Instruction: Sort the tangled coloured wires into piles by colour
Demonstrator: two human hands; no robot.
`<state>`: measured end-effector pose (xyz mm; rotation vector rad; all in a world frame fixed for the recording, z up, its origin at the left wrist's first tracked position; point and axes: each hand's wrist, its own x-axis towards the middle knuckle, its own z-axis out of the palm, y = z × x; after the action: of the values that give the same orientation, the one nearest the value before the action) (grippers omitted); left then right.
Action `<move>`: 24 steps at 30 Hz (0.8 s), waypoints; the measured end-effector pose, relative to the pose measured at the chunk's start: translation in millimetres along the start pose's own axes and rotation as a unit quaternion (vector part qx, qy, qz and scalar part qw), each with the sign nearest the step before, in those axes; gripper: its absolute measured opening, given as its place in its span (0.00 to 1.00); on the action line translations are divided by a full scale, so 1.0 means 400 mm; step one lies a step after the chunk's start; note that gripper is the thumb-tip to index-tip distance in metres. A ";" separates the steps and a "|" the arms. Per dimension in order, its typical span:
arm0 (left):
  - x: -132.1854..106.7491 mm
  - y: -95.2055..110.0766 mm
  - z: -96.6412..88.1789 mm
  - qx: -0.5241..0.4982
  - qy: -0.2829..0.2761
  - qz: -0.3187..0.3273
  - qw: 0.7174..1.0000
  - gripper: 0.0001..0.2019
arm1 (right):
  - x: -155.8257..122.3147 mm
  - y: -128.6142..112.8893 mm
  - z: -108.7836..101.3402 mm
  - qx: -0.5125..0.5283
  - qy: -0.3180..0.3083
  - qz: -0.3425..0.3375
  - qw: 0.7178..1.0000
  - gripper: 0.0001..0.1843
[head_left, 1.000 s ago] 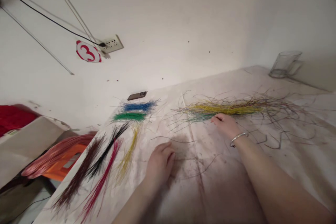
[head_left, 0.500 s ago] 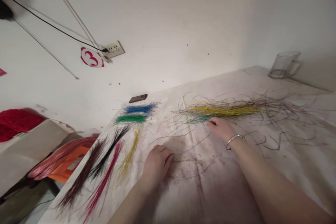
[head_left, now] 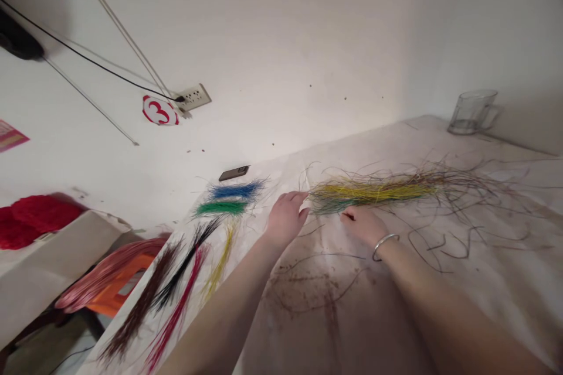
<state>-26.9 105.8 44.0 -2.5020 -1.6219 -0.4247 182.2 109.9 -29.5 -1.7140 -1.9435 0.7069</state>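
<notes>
A loose pile of yellow and multicoloured thin wires (head_left: 378,192) lies on the cloth-covered table, with green wires (head_left: 328,206) along its near left edge. My left hand (head_left: 288,217) reaches to the left end of this pile, its fingers stretched out and its thumb apart from them. Close to the green wires, my right hand (head_left: 364,224) has its fingers curled and pressed together; what is between them is too small to make out. A single dark wire (head_left: 325,255) rests on the cloth below both hands.
Sorted bundles lie on the left: blue (head_left: 236,190), green (head_left: 222,208), black (head_left: 187,266), brown (head_left: 143,304), red (head_left: 178,310) and yellow (head_left: 221,258). A phone (head_left: 234,173) lies behind them. A glass mug (head_left: 471,112) stands at the back right. Pink strands (head_left: 109,272) cover an orange stool (head_left: 116,293).
My left hand has moved up and to the right, from the near cloth to the pile's left end. My right hand has shifted slightly left and nearer. The camera view has tilted a little.
</notes>
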 end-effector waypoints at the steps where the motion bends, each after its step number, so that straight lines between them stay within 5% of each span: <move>1: 0.029 0.006 0.012 0.006 -0.007 -0.008 1.000 0.21 | -0.001 -0.001 0.002 0.000 -0.002 -0.002 1.000 0.13; 8: 0.113 0.019 0.069 0.017 -0.066 -0.025 0.997 0.10 | -0.003 -0.004 0.004 0.014 -0.003 -0.003 1.000 0.14; 18: 0.015 0.055 0.007 -0.037 -0.113 0.022 0.993 0.18 | -0.007 -0.031 -0.009 0.166 -0.007 0.004 0.986 0.13; 20: -0.011 0.075 0.008 -0.051 -0.111 0.040 0.992 0.17 | -0.018 -0.041 -0.012 0.329 -0.038 0.033 0.943 0.14; 24: -0.065 0.101 0.002 -0.070 -0.108 0.084 0.988 0.17 | -0.026 -0.035 -0.013 0.637 -0.087 0.103 0.759 0.11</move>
<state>-0.2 66.6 37.2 -2.8502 -1.4798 -0.2635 176.3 98.7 -16.5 -0.9226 -0.7980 1.7586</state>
